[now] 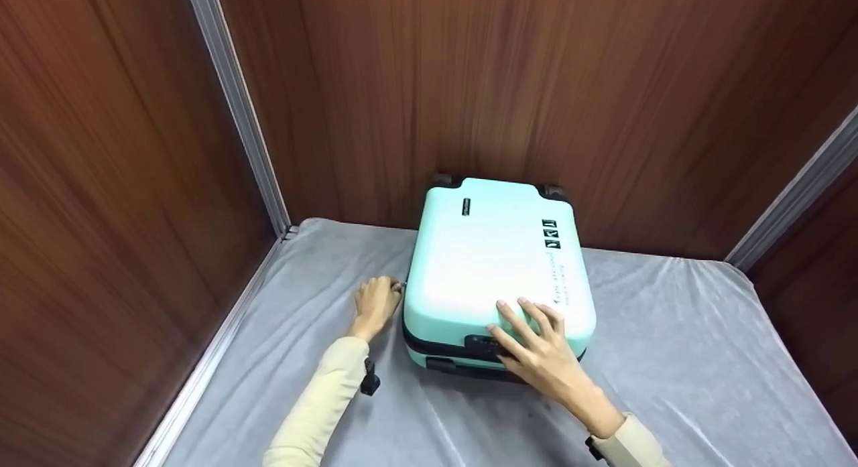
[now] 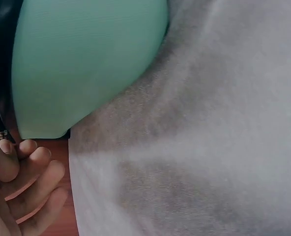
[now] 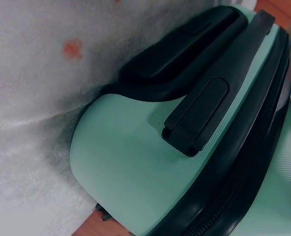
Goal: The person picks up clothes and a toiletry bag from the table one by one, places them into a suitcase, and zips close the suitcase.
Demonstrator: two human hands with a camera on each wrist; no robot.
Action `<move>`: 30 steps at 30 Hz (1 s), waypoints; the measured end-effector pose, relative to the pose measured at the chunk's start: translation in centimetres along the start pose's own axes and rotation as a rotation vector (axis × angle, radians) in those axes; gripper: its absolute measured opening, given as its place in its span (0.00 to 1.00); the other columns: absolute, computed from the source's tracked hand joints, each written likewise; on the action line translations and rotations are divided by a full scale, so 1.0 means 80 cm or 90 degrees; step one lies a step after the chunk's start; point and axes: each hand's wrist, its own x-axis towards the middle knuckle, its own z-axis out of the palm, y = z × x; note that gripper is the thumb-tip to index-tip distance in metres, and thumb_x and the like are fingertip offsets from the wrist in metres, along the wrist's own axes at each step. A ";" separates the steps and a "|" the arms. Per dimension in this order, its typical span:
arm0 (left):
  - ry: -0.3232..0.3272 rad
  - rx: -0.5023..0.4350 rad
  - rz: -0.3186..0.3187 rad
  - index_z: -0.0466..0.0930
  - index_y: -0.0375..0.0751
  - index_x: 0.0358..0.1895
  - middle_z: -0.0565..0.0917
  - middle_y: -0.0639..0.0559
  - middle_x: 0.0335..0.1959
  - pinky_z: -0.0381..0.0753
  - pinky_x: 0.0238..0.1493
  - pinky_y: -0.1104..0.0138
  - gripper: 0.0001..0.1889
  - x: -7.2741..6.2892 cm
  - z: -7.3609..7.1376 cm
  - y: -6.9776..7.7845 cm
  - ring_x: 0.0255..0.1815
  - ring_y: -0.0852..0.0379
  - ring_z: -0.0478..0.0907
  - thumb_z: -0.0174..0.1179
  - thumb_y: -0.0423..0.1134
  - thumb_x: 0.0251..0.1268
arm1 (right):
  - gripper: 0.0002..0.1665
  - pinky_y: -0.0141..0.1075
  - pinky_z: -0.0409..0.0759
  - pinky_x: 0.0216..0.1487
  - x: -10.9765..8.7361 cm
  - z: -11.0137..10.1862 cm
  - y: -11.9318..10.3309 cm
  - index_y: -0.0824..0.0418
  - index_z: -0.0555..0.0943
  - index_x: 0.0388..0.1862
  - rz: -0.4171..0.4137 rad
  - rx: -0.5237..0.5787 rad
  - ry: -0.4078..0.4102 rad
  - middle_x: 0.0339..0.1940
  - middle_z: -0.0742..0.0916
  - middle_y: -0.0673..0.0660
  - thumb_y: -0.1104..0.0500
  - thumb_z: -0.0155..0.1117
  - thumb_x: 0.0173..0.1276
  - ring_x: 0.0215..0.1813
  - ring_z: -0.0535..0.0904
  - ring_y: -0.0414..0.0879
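A mint-green hard-shell suitcase (image 1: pixel 482 259) lies flat, its wheels (image 1: pixel 554 193) toward the back wall. At its left side my left hand (image 1: pixel 377 301) pinches a zipper pull (image 2: pixel 1 133) between thumb and index finger, the other fingers loosely bent. My right hand (image 1: pixel 546 358) rests spread over the near right edge of the lid, its fingertips on the shell beside the black lock (image 1: pixel 479 342). In the right wrist view, a black carry handle (image 3: pixel 204 108) runs along the near side, and the zipper track (image 3: pixel 229 196) shows beside it.
Grey cloth (image 1: pixel 670 360) covers the surface under the suitcase. Brown wood-grain panels (image 1: pixel 509 78) stand behind and at both sides, with metal corner posts (image 1: pixel 241 112). Small reddish marks (image 3: pixel 72 49) show on the cloth.
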 end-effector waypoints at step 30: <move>0.016 -0.066 0.172 0.84 0.37 0.52 0.87 0.45 0.34 0.76 0.25 0.59 0.12 -0.033 -0.003 -0.018 0.22 0.56 0.75 0.57 0.32 0.70 | 0.40 0.58 0.55 0.69 -0.003 -0.005 -0.006 0.58 0.75 0.68 0.063 0.061 -0.029 0.72 0.71 0.65 0.51 0.75 0.56 0.70 0.64 0.68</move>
